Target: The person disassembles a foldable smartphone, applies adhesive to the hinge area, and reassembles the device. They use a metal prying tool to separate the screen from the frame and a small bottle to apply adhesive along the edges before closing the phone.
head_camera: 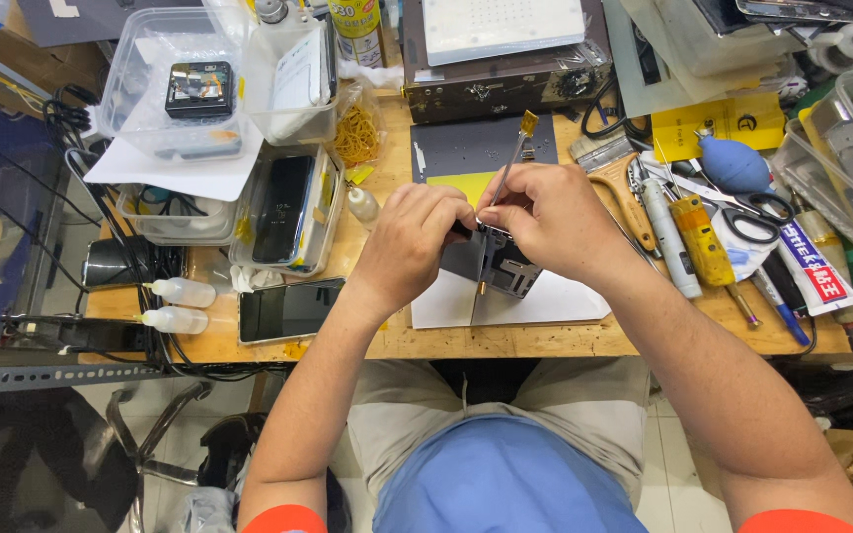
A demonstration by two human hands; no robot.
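My left hand [415, 242] and my right hand [545, 219] meet over a small dark boxy device [498, 268], held above a white sheet [535, 301] on the wooden bench. The left hand grips the device's left side. The fingers of my right hand pinch a thin tool with a yellow tip [517, 143] that runs down to the device's top edge. The device's top is hidden by the fingers.
Clear plastic boxes [175, 84] and a dark phone [288, 309] lie left. Two small squeeze bottles [178, 304] rest at the left front edge. Screwdrivers, scissors [747, 217], a blue air blower [733, 163] and a tube [812, 266] crowd the right. A dark metal case [501, 84] stands behind.
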